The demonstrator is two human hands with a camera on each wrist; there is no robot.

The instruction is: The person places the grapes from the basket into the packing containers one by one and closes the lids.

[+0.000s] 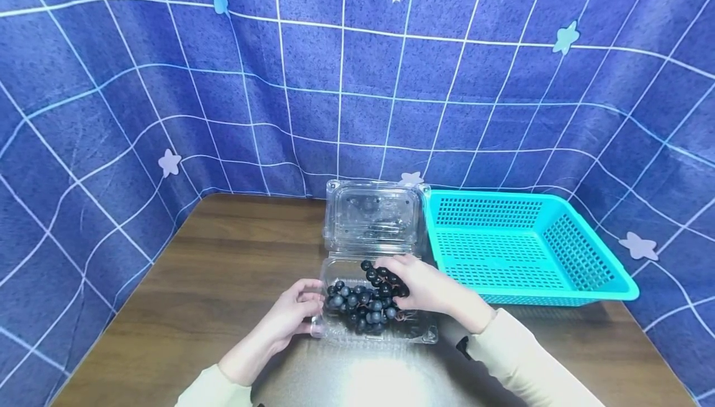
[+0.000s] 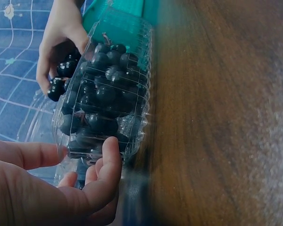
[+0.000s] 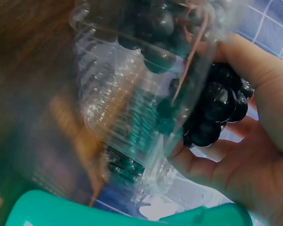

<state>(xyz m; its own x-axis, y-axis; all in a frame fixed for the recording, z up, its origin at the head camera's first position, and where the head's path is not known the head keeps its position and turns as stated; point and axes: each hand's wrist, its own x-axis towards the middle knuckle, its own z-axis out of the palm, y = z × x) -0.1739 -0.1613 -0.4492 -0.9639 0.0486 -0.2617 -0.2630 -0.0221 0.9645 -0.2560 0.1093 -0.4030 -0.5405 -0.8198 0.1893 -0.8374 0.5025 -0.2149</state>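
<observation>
A clear plastic clamshell container (image 1: 410, 332) lies with its lid (image 1: 374, 214) raised at the back. In its base sits a bunch of dark grapes (image 1: 360, 308). My right hand (image 1: 416, 280) grips another bunch of black grapes (image 1: 380, 278) at the container's right side, fingers curled round it. The right wrist view shows these glossy grapes (image 3: 219, 101) between thumb and fingers, beside the clear wall. My left hand (image 1: 290, 311) holds the container's left end. In the left wrist view, its bent fingers (image 2: 111, 155) touch the wall and rim.
A turquoise perforated basket (image 1: 503, 258) stands on the right of the wooden table (image 1: 234, 239), close beside the container. Behind the table hangs a blue curtain (image 1: 313, 115) with a grid and stars. Light reflects off the table's front.
</observation>
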